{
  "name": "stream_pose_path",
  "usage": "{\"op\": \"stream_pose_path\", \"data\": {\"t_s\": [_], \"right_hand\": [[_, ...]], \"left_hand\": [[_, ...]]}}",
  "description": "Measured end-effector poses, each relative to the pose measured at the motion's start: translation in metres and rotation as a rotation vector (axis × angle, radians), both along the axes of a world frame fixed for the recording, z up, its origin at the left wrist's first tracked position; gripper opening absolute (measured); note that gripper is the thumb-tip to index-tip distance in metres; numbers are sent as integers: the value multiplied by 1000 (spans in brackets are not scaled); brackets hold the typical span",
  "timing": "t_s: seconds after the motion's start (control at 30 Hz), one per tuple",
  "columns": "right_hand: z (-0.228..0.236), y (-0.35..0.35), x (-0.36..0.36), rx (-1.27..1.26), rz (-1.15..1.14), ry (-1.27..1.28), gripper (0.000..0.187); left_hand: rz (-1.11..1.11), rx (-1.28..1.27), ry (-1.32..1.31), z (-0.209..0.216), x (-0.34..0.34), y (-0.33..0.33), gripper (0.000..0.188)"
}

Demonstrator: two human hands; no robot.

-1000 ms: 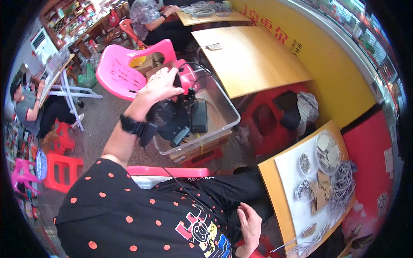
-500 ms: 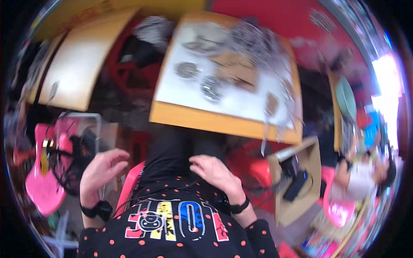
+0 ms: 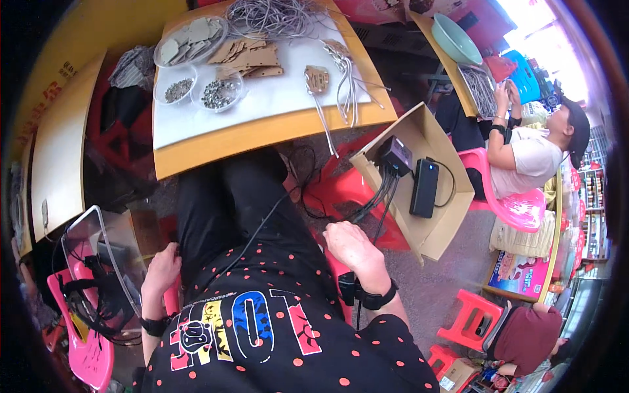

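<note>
My left hand (image 3: 162,270) hangs low beside my left thigh, next to the edge of the red chair (image 3: 171,298) under me. Its fingers point down and are partly hidden. On the other side, my right hand (image 3: 352,247) is curled over the chair's right edge, knuckles up and fingertips out of sight. Black bands circle both wrists. Ahead on the table (image 3: 275,133) sit a plate of pale flat pieces (image 3: 190,42), two clear dishes of small metal parts (image 3: 221,92), brown cardboard pieces (image 3: 249,56) and a bundle of grey cables (image 3: 272,16).
An open cardboard box (image 3: 442,236) holding a black power bank (image 3: 424,188) stands right of my legs. Black cords run across my lap. A pink chair (image 3: 88,347) carries black cables at left. A seated person (image 3: 524,160) works at another table; another person (image 3: 527,337) is farther right.
Both hands have dropped from above my lap to the sides of the chair. The view has turned right, so the table appears farther left and the box shows more fully.
</note>
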State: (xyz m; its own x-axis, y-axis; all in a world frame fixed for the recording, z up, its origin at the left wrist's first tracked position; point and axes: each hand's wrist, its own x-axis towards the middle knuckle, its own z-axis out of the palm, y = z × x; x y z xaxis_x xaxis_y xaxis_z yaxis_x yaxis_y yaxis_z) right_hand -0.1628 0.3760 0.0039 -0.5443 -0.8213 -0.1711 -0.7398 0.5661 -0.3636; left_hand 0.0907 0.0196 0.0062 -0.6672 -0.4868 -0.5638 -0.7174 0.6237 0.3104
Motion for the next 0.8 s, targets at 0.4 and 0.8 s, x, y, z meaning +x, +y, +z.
{"op": "stream_pose_path", "data": {"t_s": [0.4, 0.8], "right_hand": [[-1, 16, -4, 468, -15, -448, 40], [-96, -90, -78, 466, -61, -532, 51]], "left_hand": [[-8, -178, -221, -13, -5, -2, 26], [245, 274, -485, -16, -41, -29, 30]]}}
